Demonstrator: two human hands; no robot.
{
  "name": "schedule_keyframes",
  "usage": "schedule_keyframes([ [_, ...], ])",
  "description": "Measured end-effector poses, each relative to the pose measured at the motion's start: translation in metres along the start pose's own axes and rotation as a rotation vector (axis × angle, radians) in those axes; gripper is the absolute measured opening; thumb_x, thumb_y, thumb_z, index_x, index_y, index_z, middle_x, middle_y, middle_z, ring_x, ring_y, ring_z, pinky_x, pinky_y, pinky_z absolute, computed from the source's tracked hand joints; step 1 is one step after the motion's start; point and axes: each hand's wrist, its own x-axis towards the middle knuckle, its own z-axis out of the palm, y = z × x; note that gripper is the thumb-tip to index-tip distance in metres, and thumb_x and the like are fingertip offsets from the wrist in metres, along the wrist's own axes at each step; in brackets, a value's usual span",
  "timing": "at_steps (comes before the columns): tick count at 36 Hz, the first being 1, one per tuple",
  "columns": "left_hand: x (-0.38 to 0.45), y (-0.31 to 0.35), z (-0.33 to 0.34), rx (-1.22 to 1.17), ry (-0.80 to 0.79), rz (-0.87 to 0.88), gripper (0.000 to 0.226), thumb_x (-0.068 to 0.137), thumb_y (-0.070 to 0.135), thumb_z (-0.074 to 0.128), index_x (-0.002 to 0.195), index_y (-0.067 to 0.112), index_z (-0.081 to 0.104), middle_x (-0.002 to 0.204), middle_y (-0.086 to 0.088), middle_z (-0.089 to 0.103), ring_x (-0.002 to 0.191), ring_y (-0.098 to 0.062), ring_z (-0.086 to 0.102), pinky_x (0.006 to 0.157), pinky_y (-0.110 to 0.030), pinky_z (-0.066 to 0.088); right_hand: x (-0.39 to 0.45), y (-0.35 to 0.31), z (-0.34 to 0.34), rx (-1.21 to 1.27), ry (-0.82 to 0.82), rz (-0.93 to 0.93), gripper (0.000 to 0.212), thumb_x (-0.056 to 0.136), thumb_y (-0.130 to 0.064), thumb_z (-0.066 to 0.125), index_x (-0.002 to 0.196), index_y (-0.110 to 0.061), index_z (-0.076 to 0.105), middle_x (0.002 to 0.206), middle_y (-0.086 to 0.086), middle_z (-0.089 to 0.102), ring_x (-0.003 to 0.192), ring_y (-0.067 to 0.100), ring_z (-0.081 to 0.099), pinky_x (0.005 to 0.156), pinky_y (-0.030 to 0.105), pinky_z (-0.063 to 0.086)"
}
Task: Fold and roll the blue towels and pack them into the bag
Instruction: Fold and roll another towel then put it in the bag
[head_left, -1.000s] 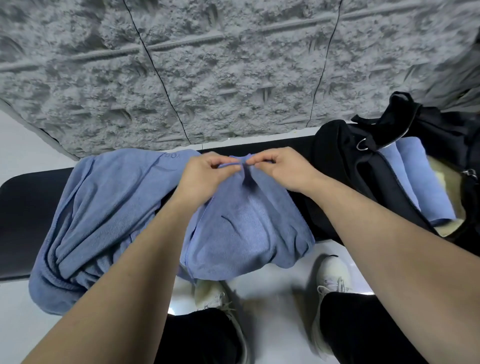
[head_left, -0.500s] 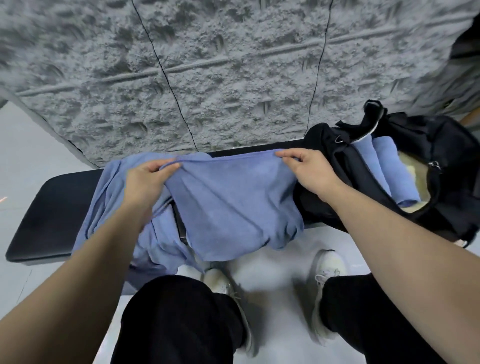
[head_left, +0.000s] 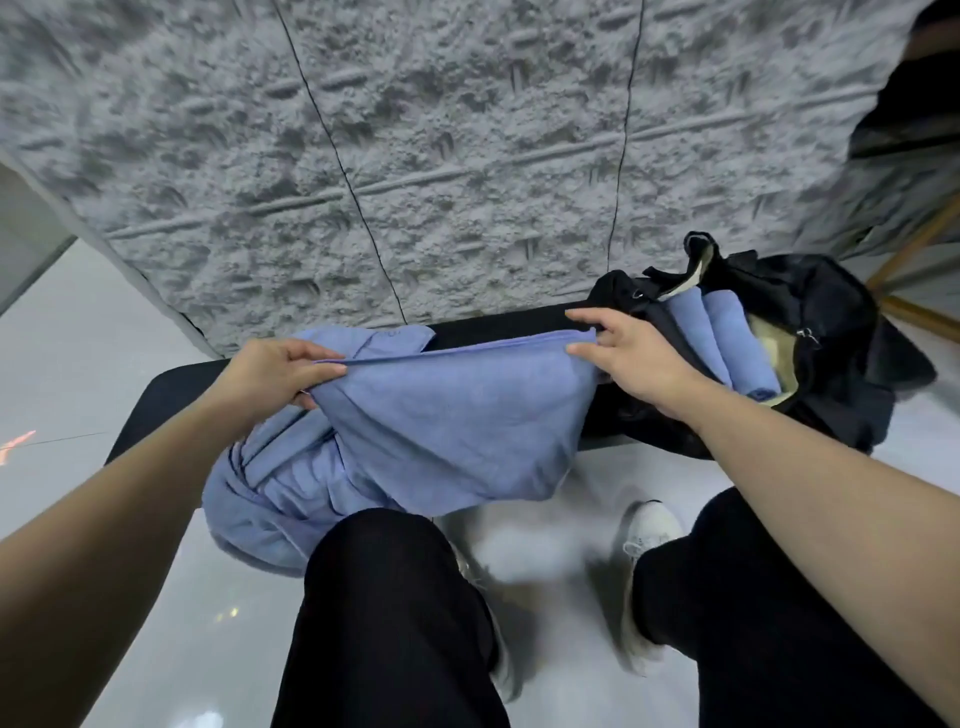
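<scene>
In the head view, the left hand (head_left: 280, 371) pinches 1 top corner of a blue towel (head_left: 447, 421) and the right hand (head_left: 631, 358) pinches the opposite corner, so the upper hem is drawn taut between them while the rest hangs down over the front edge of the black bench (head_left: 498, 325) toward the floor. Behind and below it lies a heap of more blue towels (head_left: 270, 493), touching the held one on the left. The black bag (head_left: 831, 332) sits open at the right end of the bench with 2 rolled towels (head_left: 727, 338) already inside. The likeliest trouble is the hanging lower edge: it dangles near the person's knees and shoes, so it could drag on the floor or catch on a leg as the fold is made. Each grip is only a fingertip pinch, so a corner might slip free. The held towel may also snag the heap and pull it off the bench.
</scene>
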Motion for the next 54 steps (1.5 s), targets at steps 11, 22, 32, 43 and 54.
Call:
schedule_keyframes([
  [11, -0.016, 0.018, -0.005, -0.057, -0.121, 0.056, 0.012, 0.099, 0.025, 0.057, 0.096, 0.013, 0.055, 0.065, -0.005, 0.063, 0.068, -0.015, 0.072, 0.080, -0.034, 0.054, -0.017, -0.029, -0.015, 0.011, -0.035, 0.061, 0.007, 0.091, -0.021, 0.070, 0.094, -0.014, 0.067, 0.086, -0.002, 0.067, 0.079, 0.005, 0.058, 0.078, 0.020, 0.045],
  [22, -0.001, 0.021, -0.017, -0.113, -0.097, 0.077, 0.017, 0.091, 0.021, 0.069, 0.096, 0.004, 0.071, 0.093, -0.014, 0.070, 0.090, -0.018, 0.069, 0.075, -0.014, 0.056, -0.004, -0.056, -0.025, 0.248, -0.048, 0.205, 0.022, 0.093, -0.018, 0.069, 0.080, -0.021, 0.050, 0.064, -0.004, 0.051, 0.046, 0.014, 0.053, 0.048, 0.026, 0.047],
  [32, 0.038, 0.049, -0.024, -0.169, -0.044, 0.150, 0.010, 0.096, 0.016, 0.061, 0.087, 0.015, 0.065, 0.080, -0.005, 0.063, 0.081, -0.012, 0.063, 0.080, -0.013, 0.055, 0.039, -0.078, -0.029, 0.345, -0.005, 0.237, 0.021, 0.097, -0.018, 0.062, 0.085, -0.022, 0.045, 0.087, 0.003, 0.053, 0.075, 0.024, 0.072, 0.071, 0.035, 0.060],
  [43, 0.058, 0.106, -0.058, -0.194, 0.073, 0.320, 0.020, 0.098, 0.007, 0.057, 0.084, 0.019, 0.064, 0.081, -0.003, 0.060, 0.072, -0.006, 0.059, 0.079, -0.017, 0.055, 0.077, -0.120, -0.049, 0.267, 0.088, 0.086, 0.022, 0.098, -0.017, 0.059, 0.083, -0.023, 0.044, 0.082, 0.002, 0.057, 0.071, 0.020, 0.073, 0.084, 0.039, 0.058],
  [54, 0.041, 0.118, -0.063, -0.090, 0.207, 0.478, 0.017, 0.090, 0.016, 0.066, 0.078, 0.028, 0.068, 0.079, -0.009, 0.062, 0.067, -0.018, 0.050, 0.064, -0.027, 0.044, 0.075, -0.129, -0.058, 0.301, 0.116, 0.000, 0.026, 0.094, -0.006, 0.059, 0.076, -0.021, 0.048, 0.076, -0.002, 0.063, 0.077, 0.018, 0.072, 0.082, 0.028, 0.055],
])
